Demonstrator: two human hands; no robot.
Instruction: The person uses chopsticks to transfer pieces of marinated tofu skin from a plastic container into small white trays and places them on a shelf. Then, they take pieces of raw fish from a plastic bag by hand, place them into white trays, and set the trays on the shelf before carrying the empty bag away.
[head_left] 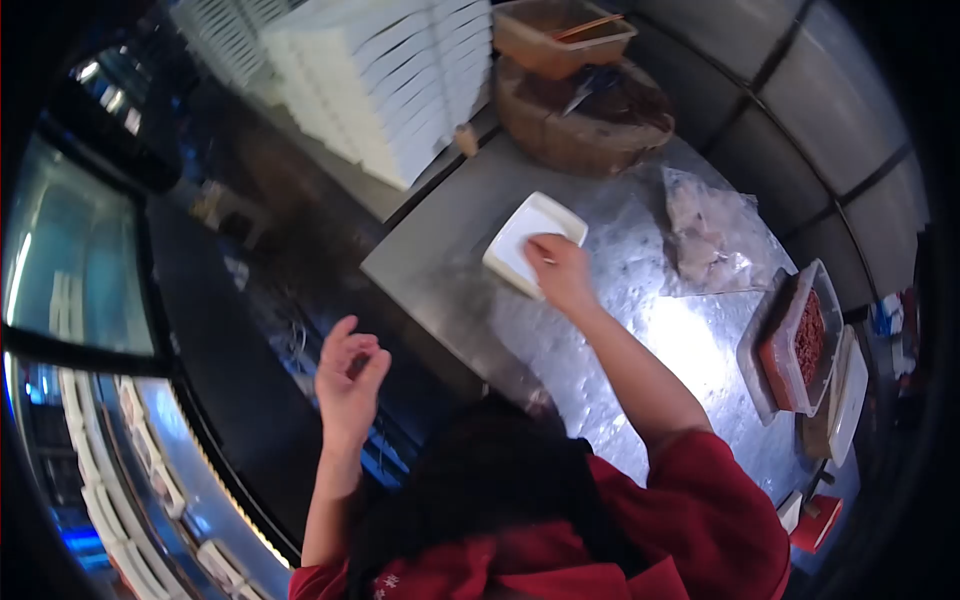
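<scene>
Nearest the camera, your red garment (710,530) and a black form (480,470) occupy the foot of the view. The white tray (507,245) lies on the metal table (455,215), inward from its left corner and toward the middle of the surface. Your right hand (563,272) reaches over the tray, its fingertips drawn together at the inner floor; whether they pinch anything cannot be told. Your left hand (350,380) is raised outside the table's near-left edge, its fingers loosely curled toward the thumb. Beyond the far-left edge, note the tall stack of white trays (360,100). At the far corner sits a broad brown tub (575,135), bearing a smaller tub (545,45) with an orange stick (590,28) across it. Toward the wall-side edge, a clear plastic bag (710,235) holds pale contents, blurred in detail. Near the right end, observe a translucent container (783,335) of red ground meat (808,335), leaning in the view. To the left of your left arm, a lit case (215,460) displays further trays.
</scene>
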